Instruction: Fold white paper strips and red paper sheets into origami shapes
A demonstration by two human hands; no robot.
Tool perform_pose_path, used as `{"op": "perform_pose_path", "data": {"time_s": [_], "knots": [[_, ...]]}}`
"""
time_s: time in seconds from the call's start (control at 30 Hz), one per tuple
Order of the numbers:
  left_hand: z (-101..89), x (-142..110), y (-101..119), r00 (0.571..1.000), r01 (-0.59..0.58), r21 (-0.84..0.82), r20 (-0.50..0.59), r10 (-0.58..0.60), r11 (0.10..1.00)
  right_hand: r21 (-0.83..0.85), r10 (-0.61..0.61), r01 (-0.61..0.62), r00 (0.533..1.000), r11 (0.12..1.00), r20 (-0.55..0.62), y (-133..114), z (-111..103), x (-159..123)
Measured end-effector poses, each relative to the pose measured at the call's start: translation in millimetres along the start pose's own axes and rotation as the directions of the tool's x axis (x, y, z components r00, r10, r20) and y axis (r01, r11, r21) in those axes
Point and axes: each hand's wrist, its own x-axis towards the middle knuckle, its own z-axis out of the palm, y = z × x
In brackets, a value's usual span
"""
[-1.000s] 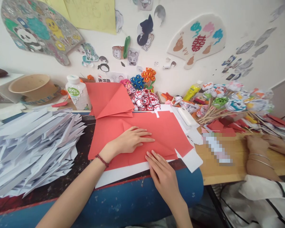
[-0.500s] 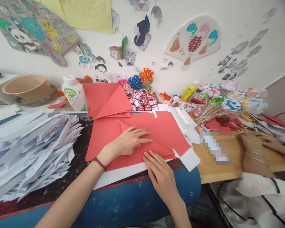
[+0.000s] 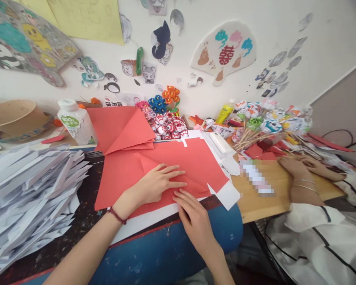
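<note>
A large red paper sheet (image 3: pixel 195 162) lies flat on the table in front of me, partly folded. My left hand (image 3: pixel 154 184) rests flat on it, fingers stretched out to the right. My right hand (image 3: pixel 192 217) lies just below, its fingertips pressing along the sheet's lower folded edge. A red cord bracelet circles my left wrist. Behind the sheet lies a stack of folded red papers (image 3: pixel 118 124). White paper (image 3: pixel 228 196) sticks out from under the red sheet.
A big heap of folded white paper pieces (image 3: pixel 29 194) fills the left. A white bottle (image 3: pixel 75 120) and a paper bowl (image 3: pixel 12 116) stand at the back. Paper flowers on sticks (image 3: pixel 269 122) lie at the right, where another person's hands (image 3: pixel 299 170) rest on a wooden table.
The view has swung to the right, so everything sits further left in the picture. My right hand has crept slightly up along the fold; my left hand stays flat on the red sheet.
</note>
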Motion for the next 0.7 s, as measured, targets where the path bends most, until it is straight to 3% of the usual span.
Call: {"op": "perform_pose_path", "data": {"time_s": [0.17, 0.23, 0.47, 0.7], "knots": [[-5.8, 1, 0, 1.0, 0.01, -0.011, 0.029, -0.01, 1.0, -0.137, 0.127, -0.158, 0.969, 0.978, -0.21, 14, -1, -3], [-8.1, 1, 0, 0.999, 0.012, -0.021, 0.033, -0.011, 1.0, -0.193, 0.138, -0.186, 0.961, 0.963, -0.24, 21, -3, -5], [-6.9, 1, 2, 0.999, 0.031, -0.032, 0.017, -0.031, 0.999, -0.212, 0.126, -0.152, 0.983, 0.965, -0.133, 32, -8, -14], [6.6, 10, 13, 0.992, 0.09, -0.012, -0.088, -0.091, 0.996, -0.201, 0.126, -0.147, 0.985, 0.968, -0.115, 34, -8, -15]]}}
